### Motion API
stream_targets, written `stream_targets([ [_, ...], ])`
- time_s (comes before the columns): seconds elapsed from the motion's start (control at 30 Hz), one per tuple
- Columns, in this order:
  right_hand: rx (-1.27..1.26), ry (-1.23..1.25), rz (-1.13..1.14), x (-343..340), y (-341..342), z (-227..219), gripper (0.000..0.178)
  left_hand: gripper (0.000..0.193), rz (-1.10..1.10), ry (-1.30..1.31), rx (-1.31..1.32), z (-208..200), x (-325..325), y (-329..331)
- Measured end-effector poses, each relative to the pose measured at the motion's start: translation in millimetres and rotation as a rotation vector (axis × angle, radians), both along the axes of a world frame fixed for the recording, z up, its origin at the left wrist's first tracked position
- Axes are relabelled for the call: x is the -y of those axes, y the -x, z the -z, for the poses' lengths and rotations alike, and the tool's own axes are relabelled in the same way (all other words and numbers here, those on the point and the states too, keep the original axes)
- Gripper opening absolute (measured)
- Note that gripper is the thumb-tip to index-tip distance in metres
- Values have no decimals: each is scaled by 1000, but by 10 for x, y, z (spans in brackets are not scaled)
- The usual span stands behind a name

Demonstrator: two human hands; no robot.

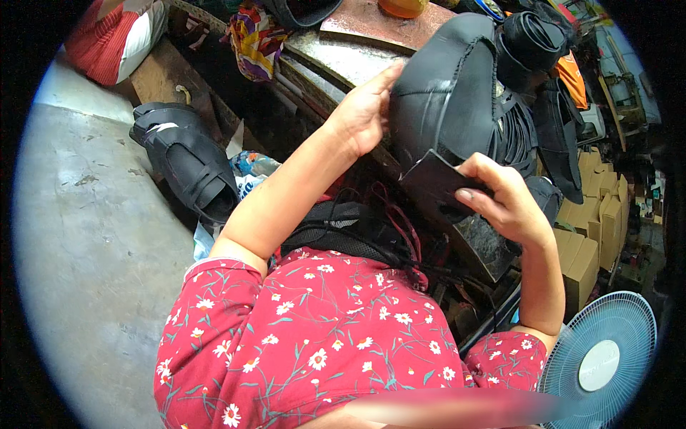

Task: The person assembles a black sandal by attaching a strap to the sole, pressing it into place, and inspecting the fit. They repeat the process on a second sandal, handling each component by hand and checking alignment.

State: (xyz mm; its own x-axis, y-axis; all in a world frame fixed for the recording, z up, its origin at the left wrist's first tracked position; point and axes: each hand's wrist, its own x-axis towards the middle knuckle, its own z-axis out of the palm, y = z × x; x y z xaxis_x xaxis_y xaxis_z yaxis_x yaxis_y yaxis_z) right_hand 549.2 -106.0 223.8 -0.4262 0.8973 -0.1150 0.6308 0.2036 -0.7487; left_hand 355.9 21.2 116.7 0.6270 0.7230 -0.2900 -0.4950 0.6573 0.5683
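A large black shoe upper (446, 100) with a stitched seam is held up in front of me, over the edge of the work table. My left hand (366, 107) grips its left side, with the fingertips partly hidden against and behind it. Below, a black flap (439, 179) hangs at the upper's lower end; whether it is joined on cannot be made out. My right hand (500, 200) pinches this flap between thumb and bent fingers. To the right of the upper lies a bundle of thin black straps (520, 132).
A stack of black shoe uppers (189, 168) lies at the left. A brown board (364, 23) on the table carries an amber jar (404, 6). Cardboard boxes (577, 264) and a blue fan (599, 325) stand at the right. Another person's red striped clothing (103, 46) shows at the far left.
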Motion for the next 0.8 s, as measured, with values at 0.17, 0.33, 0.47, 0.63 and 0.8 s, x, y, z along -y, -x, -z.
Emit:
stream_targets([
  [0.17, -384, 182, 366, 86, -238, -145, 26, 37, 128, -185, 251, -274, 97, -187],
  [0.33, -391, 74, 433, 57, -525, -267, 20, 34, 11, -414, 72, -397, 257, -349],
  [0.47, -305, 16, 459, 68, -581, -191, 17, 37, 6, -474, 64, -437, 344, -466],
  [0.63, -157, -13, 395, 100, -611, -176, 16, 29, 41, -463, 70, -448, 449, -626],
  [0.8, -157, 41, 450, 234, -683, -168, 16, 28, 17, -577, -72, -369, 526, -708],
])
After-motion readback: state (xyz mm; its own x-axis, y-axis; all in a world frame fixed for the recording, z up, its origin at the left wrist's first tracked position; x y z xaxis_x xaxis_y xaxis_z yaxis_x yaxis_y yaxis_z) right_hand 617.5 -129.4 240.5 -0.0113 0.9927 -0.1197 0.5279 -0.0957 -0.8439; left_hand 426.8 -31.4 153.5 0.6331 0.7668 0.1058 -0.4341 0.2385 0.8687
